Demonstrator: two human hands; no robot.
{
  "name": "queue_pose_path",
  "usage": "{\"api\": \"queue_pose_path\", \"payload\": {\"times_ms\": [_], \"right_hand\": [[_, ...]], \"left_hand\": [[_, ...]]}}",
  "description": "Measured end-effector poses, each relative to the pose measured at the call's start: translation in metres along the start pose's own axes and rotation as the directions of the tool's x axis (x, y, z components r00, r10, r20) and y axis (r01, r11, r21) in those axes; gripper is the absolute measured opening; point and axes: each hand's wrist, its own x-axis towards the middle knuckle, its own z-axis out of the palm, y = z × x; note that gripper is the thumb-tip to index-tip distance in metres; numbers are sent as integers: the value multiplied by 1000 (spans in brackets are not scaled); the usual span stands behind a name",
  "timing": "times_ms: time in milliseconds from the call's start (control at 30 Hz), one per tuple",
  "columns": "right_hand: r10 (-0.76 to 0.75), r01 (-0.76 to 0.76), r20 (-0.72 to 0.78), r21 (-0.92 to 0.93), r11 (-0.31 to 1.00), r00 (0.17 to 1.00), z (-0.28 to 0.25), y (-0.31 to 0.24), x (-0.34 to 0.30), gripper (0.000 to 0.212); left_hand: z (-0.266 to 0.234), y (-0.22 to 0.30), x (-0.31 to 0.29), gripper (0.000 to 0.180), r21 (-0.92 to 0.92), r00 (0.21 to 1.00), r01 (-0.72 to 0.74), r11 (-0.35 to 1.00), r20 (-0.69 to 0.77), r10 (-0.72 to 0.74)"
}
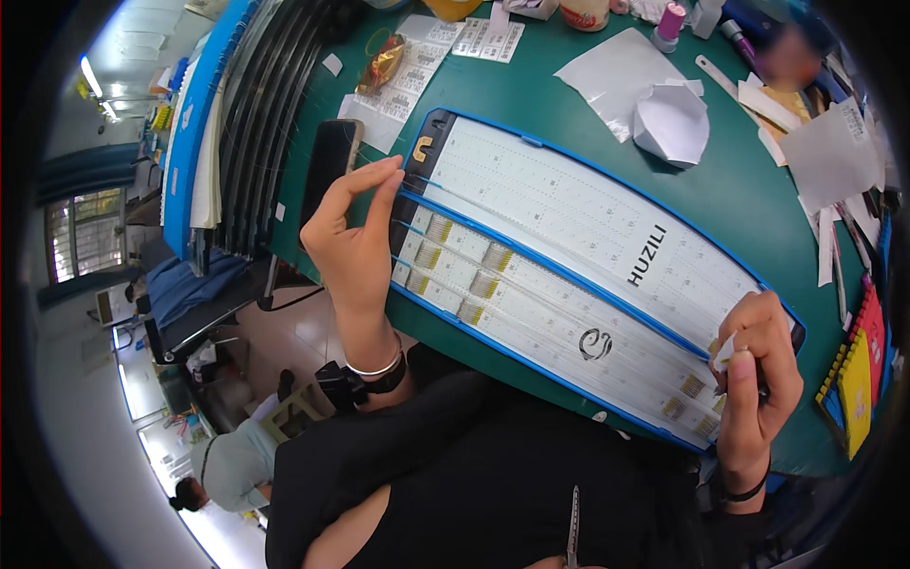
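A long flat case [540,171] with a blue rim and two white, dotted panels lies slantwise on the table in front of me. Its nearer panel holds small yellow-and-dark ribbed strips [482,284] in rows toward both ends. At the case's left end my left hand [355,223] is closed, thumb and forefinger pinched at the dark end piece; whatever is between the fingertips is too fine to make out. My right hand [763,379] closes over the right end, with a small white piece [726,353] bearing a yellow mark between its fingers.
A dark phone [329,175] lies left of the case on the green table [512,81]. Black ribbed folders [284,114] stand beyond it. Behind the case are a clear bag [607,81] and crumpled white paper [671,123]. Paper scraps and a yellow pad [856,389] crowd the right.
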Motion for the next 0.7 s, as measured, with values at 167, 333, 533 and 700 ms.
{"api": "queue_pose_path", "payload": {"times_ms": [167, 333, 533, 700], "right_hand": [[-97, 97, 11, -26, 995, 995, 4, 6, 0, 10], [-58, 60, 29, -46, 997, 998, 5, 1, 2, 19], [-45, 47, 31, -58, 997, 998, 6, 1, 2, 23], [-36, 38, 39, -54, 998, 999, 6, 1, 2, 23]], "left_hand": [[-4, -6, -4, 13, 55, 998, 56, 997, -14, -55], [0, -1, -3, 16, 35, 995, 104, 994, -11, -104], [3, 9, -1, 24, 68, 994, 105, 992, -13, -104], [4, 9, 0, 25, 85, 996, 89, 992, -7, -89]]}}
